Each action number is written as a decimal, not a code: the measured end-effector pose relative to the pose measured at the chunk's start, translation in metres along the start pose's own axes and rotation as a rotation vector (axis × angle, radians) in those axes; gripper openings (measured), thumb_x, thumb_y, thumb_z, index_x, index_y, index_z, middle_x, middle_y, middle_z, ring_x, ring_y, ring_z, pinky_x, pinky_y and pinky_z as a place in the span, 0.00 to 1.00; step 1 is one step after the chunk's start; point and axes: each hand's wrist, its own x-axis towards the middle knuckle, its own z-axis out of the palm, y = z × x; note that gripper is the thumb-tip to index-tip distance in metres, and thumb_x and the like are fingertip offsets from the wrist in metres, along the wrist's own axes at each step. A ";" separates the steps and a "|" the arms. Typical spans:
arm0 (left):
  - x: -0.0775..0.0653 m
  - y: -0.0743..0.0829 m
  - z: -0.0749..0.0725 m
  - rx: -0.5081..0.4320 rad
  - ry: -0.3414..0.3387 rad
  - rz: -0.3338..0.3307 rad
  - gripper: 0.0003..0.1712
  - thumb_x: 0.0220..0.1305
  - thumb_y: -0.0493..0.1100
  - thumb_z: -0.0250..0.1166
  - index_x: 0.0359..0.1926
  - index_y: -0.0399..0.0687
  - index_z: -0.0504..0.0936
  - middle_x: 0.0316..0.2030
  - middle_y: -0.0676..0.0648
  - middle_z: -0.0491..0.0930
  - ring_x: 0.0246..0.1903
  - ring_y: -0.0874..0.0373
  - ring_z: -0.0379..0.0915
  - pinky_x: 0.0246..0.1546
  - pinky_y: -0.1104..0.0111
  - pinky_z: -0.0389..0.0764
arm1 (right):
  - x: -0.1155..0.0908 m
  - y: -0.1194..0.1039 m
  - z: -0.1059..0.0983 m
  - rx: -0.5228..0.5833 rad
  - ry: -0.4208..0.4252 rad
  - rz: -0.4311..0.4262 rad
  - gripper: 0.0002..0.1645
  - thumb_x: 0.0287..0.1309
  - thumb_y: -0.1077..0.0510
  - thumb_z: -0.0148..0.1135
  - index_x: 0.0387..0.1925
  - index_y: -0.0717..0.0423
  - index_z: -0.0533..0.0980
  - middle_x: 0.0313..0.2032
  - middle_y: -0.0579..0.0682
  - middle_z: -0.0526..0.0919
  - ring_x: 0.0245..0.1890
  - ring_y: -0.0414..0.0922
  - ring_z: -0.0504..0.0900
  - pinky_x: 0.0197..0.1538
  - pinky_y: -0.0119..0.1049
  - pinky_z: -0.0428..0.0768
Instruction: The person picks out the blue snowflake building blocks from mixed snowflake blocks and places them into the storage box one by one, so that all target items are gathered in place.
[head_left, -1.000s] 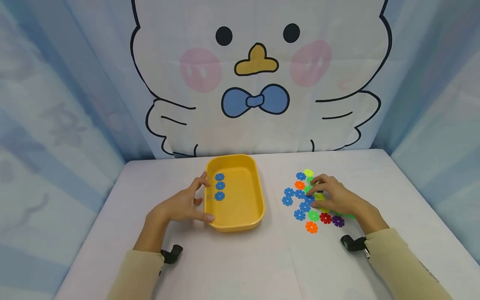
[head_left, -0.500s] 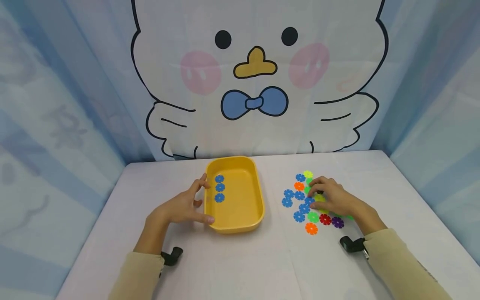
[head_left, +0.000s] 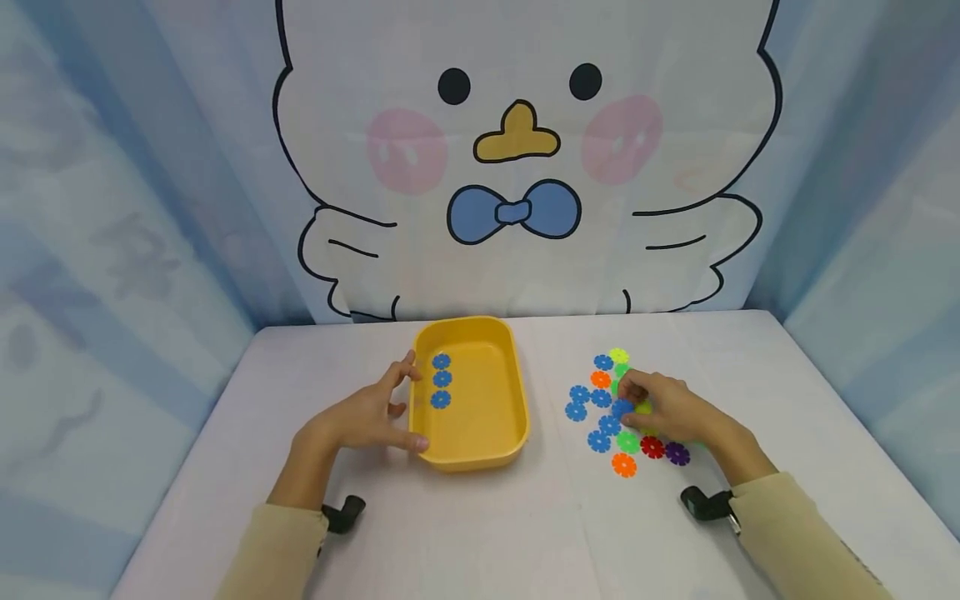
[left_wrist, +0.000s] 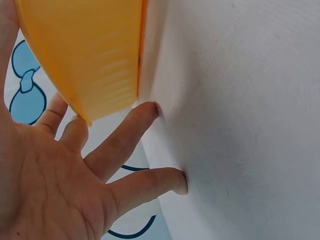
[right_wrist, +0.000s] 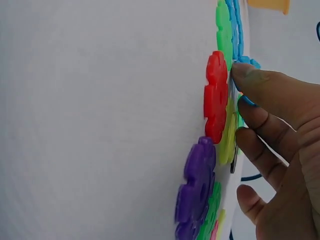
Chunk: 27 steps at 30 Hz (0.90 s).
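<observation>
My left hand [head_left: 367, 417] spreads along the left side of a yellow tray [head_left: 517, 408], with thumb and forefinger touching its rim. In the left wrist view, two fingertips of that hand rest on the tabletop beside the tray [left_wrist: 95, 55]. Three blue notched discs [head_left: 442, 378] lie in a column inside the tray. Over a pile of loose discs on the right, my right hand [head_left: 671, 404] pinches a blue notched disc [head_left: 622, 408] between thumb and forefinger. Its other fingers bend loosely in the right wrist view, above a red disc [right_wrist: 216, 97] and a purple disc [right_wrist: 196, 172].
Several more blue discs [head_left: 577, 412] lie left of the right hand. An orange disc [head_left: 624, 465] lies nearest the front, a yellow disc [head_left: 618, 355] at the back. The white tabletop [head_left: 480, 542] meets a printed curtain [head_left: 517, 267] behind.
My right hand's fingers have drawn in toward the thumb, with a blue disc between them. The left hand stays at the tray. The head view has shifted slightly.
</observation>
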 end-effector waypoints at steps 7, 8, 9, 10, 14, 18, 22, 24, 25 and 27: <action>0.002 0.000 -0.002 0.007 -0.012 0.002 0.61 0.47 0.61 0.83 0.74 0.58 0.54 0.83 0.58 0.32 0.67 0.40 0.73 0.71 0.46 0.67 | -0.006 0.000 0.003 -0.029 -0.010 -0.047 0.24 0.61 0.54 0.73 0.58 0.49 0.79 0.41 0.44 0.82 0.44 0.44 0.77 0.48 0.45 0.83; 0.003 -0.001 -0.002 0.001 -0.013 0.000 0.61 0.47 0.61 0.83 0.74 0.58 0.54 0.83 0.58 0.32 0.67 0.40 0.72 0.71 0.45 0.67 | -0.007 0.000 0.003 -0.033 -0.013 -0.052 0.24 0.61 0.54 0.73 0.58 0.50 0.80 0.42 0.43 0.82 0.44 0.44 0.77 0.49 0.45 0.82; 0.002 -0.001 -0.001 -0.004 -0.015 -0.002 0.61 0.47 0.61 0.83 0.74 0.58 0.54 0.83 0.58 0.31 0.67 0.40 0.72 0.71 0.45 0.67 | -0.008 0.000 0.003 -0.037 -0.018 -0.057 0.23 0.61 0.53 0.73 0.58 0.50 0.81 0.42 0.43 0.82 0.44 0.44 0.77 0.49 0.45 0.82; 0.002 -0.002 0.000 -0.006 -0.017 -0.003 0.61 0.48 0.61 0.83 0.74 0.58 0.54 0.83 0.58 0.31 0.67 0.40 0.72 0.71 0.45 0.67 | -0.008 0.000 0.003 -0.042 -0.025 -0.062 0.23 0.61 0.52 0.73 0.57 0.50 0.81 0.42 0.42 0.81 0.44 0.44 0.76 0.50 0.45 0.82; 0.000 -0.005 0.003 -0.006 -0.007 -0.027 0.61 0.47 0.63 0.82 0.73 0.61 0.54 0.83 0.58 0.33 0.66 0.42 0.74 0.71 0.43 0.67 | -0.010 -0.001 0.002 -0.063 -0.037 -0.069 0.22 0.61 0.50 0.74 0.55 0.51 0.82 0.42 0.41 0.81 0.44 0.44 0.75 0.50 0.45 0.81; 0.000 -0.004 0.005 -0.003 -0.001 -0.017 0.60 0.47 0.63 0.82 0.73 0.60 0.54 0.83 0.57 0.33 0.66 0.42 0.75 0.70 0.44 0.68 | -0.009 -0.002 0.001 -0.068 -0.039 -0.042 0.22 0.59 0.49 0.75 0.52 0.52 0.82 0.41 0.42 0.81 0.43 0.44 0.76 0.51 0.46 0.82; 0.001 -0.002 0.005 0.016 0.001 -0.005 0.60 0.47 0.63 0.82 0.72 0.60 0.54 0.83 0.57 0.33 0.65 0.42 0.76 0.70 0.45 0.70 | -0.008 -0.002 0.000 -0.060 -0.039 -0.017 0.23 0.58 0.48 0.76 0.51 0.54 0.81 0.40 0.42 0.82 0.43 0.43 0.77 0.51 0.46 0.83; 0.002 0.000 0.004 0.023 0.004 -0.008 0.61 0.46 0.64 0.82 0.73 0.60 0.55 0.83 0.57 0.34 0.65 0.43 0.76 0.69 0.45 0.70 | -0.008 -0.002 -0.001 -0.063 -0.034 -0.018 0.24 0.58 0.48 0.76 0.52 0.55 0.81 0.41 0.42 0.82 0.43 0.43 0.77 0.52 0.47 0.83; 0.002 0.001 0.003 0.025 0.007 -0.012 0.61 0.46 0.64 0.82 0.73 0.60 0.55 0.83 0.57 0.34 0.65 0.43 0.76 0.69 0.45 0.70 | -0.008 -0.002 -0.001 -0.064 -0.032 -0.021 0.24 0.59 0.48 0.76 0.53 0.55 0.81 0.41 0.42 0.82 0.43 0.43 0.77 0.53 0.47 0.83; 0.002 0.002 0.002 0.026 0.008 -0.019 0.62 0.45 0.64 0.83 0.73 0.59 0.55 0.83 0.57 0.34 0.65 0.43 0.75 0.70 0.46 0.70 | -0.008 -0.001 -0.001 -0.068 -0.030 -0.030 0.23 0.59 0.48 0.75 0.53 0.54 0.82 0.41 0.42 0.82 0.44 0.44 0.78 0.54 0.49 0.83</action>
